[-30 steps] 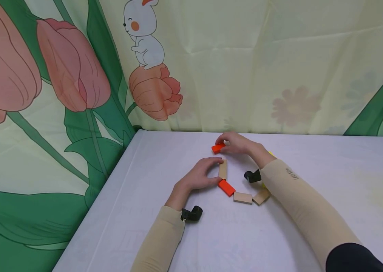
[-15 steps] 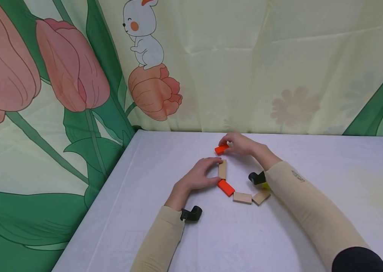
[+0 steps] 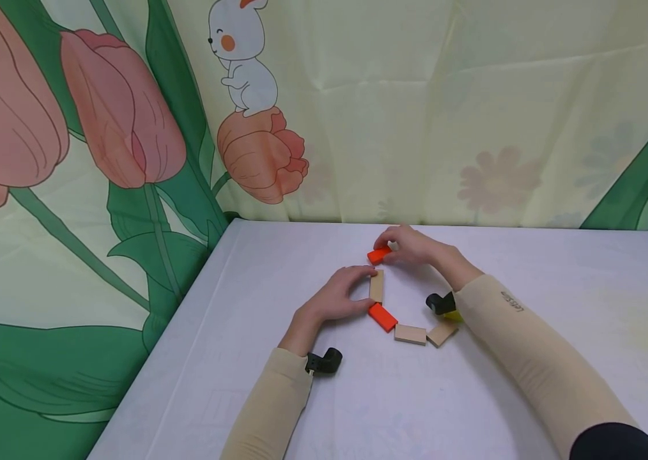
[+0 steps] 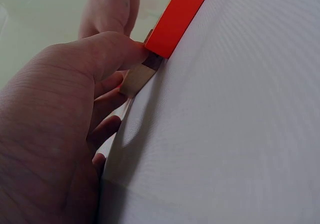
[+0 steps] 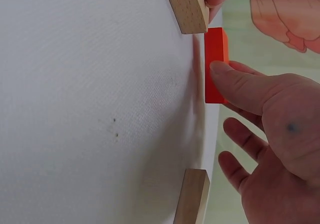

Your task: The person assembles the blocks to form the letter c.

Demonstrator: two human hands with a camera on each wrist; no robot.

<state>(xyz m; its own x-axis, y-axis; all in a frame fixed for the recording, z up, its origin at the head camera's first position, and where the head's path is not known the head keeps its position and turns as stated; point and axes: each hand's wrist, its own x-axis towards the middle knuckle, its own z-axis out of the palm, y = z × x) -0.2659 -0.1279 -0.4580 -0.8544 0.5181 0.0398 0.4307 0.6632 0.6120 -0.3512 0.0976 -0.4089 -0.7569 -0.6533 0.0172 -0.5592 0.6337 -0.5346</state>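
My right hand (image 3: 407,245) pinches a red wooden block (image 3: 379,255) between thumb and fingers, just beyond the far end of a plain wooden block (image 3: 377,287). My left hand (image 3: 340,295) holds that plain block by its ends, index finger at the far end and thumb at the near one. In the left wrist view, the left thumb touches where a second red block (image 4: 176,22) meets the plain block (image 4: 137,79). The right wrist view has the pinched red block (image 5: 215,67) close to the plain block's end (image 5: 187,9).
From the second red block, the curved row continues through two plain blocks, one (image 3: 410,335) in front and one (image 3: 442,333) to its right. A yellow block (image 3: 453,315) shows partly beneath the right wrist camera. Another plain block (image 5: 192,196) lies low in the right wrist view.
My right hand has shifted slightly right and nearer with the red block, bringing it closer to the plain block's far end. My left hand has stayed put.
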